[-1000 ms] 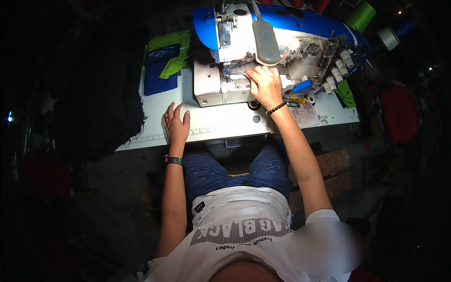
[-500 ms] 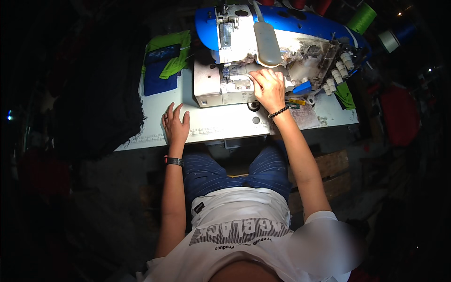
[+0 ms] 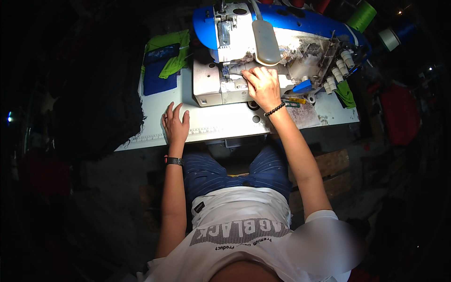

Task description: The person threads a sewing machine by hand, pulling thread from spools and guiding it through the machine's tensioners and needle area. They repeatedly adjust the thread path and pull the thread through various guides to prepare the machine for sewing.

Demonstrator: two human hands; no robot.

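A blue and white overlock sewing machine point(image 3: 291, 42) stands on the white table, its front opened and the threading parts showing. My right hand point(image 3: 264, 87) reaches into this front, fingers pinched together beside the needle area point(image 3: 226, 73). What they hold is too small to make out; a thin grey shape shows at the fingertips. My left hand point(image 3: 175, 123) rests on the table near its front edge, open, fingers spread, with nothing in it. A printed ruler scale point(image 3: 202, 131) runs along the edge beside it.
Green cloth point(image 3: 181, 47) and dark blue cloth point(image 3: 159, 80) lie left of the machine. A large dark fabric pile point(image 3: 98, 94) covers the far left. A grey lamp head point(image 3: 266, 44) hangs before the machine. Thread cones point(image 3: 361, 18) stand behind; a yellow-handled tool point(image 3: 297, 100) lies at the right.
My right hand has shifted slightly left and down, its fingertips closer to the needle area. My left hand has stayed in place.
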